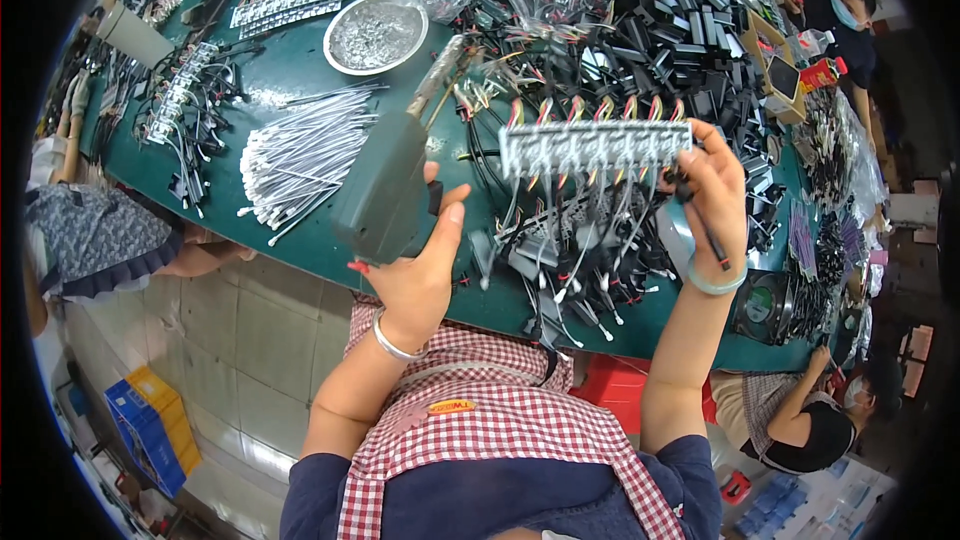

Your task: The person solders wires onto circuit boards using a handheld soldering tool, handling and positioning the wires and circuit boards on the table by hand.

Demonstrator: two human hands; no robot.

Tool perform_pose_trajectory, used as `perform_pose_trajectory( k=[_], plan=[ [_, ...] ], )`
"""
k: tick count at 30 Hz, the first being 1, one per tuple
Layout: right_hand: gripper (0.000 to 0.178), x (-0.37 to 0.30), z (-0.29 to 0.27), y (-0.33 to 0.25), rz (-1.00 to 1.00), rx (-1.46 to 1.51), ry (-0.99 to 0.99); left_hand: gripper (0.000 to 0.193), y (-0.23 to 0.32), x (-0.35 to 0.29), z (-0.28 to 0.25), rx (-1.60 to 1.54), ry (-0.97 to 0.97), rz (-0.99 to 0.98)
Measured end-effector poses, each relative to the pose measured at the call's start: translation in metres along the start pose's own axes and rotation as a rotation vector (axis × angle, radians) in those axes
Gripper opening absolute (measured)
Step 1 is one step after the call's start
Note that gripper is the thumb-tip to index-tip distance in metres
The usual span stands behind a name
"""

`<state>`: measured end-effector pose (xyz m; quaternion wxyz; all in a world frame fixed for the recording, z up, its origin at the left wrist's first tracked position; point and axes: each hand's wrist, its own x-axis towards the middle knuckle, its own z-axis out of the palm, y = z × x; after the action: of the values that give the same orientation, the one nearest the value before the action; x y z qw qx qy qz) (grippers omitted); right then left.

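Note:
My left hand [425, 270] is wrapped round the handle of a dark green soldering gun [385, 185], its metal barrel pointing up and away over the table. Between the thumb and fingers of my right hand [715, 180] is the right end of a circuit board strip [595, 148], raised above the table. Red, yellow and black wires stand up along the strip's far edge. From its near edge hang grey and black leads with small white tips. The gun's tip is apart from the strip, to its left.
White cables [305, 155] lie bundled left of the gun, near a metal bowl [375, 35] of silvery bits. More wired board strips [300, 0] lie at the far left. Black plastic housings [690, 25] are heaped at the far right. Other people work around the green table [270, 70].

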<state>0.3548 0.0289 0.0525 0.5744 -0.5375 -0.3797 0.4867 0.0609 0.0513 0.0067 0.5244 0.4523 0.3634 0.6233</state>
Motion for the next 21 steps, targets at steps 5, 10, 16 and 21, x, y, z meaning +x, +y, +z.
perform_pose_trajectory(
  k=[5,10,16,21],
  plan=[
    [0.033,0.021,-0.047,-0.004,0.044,0.480,0.192,0.054,0.008,-0.005,-0.021,0.084,0.037,0.061],
    [0.024,0.004,-0.100,0.019,0.055,0.924,-0.127,0.053,0.021,-0.005,-0.038,0.157,0.121,0.092],
    [0.024,-0.008,-0.084,0.035,-0.124,0.926,0.128,0.053,0.033,-0.012,-0.054,0.201,0.158,0.105],
    [0.033,0.002,-0.090,0.028,-0.419,0.248,0.235,0.048,0.026,-0.022,-0.057,0.147,0.087,0.119]
  ],
)
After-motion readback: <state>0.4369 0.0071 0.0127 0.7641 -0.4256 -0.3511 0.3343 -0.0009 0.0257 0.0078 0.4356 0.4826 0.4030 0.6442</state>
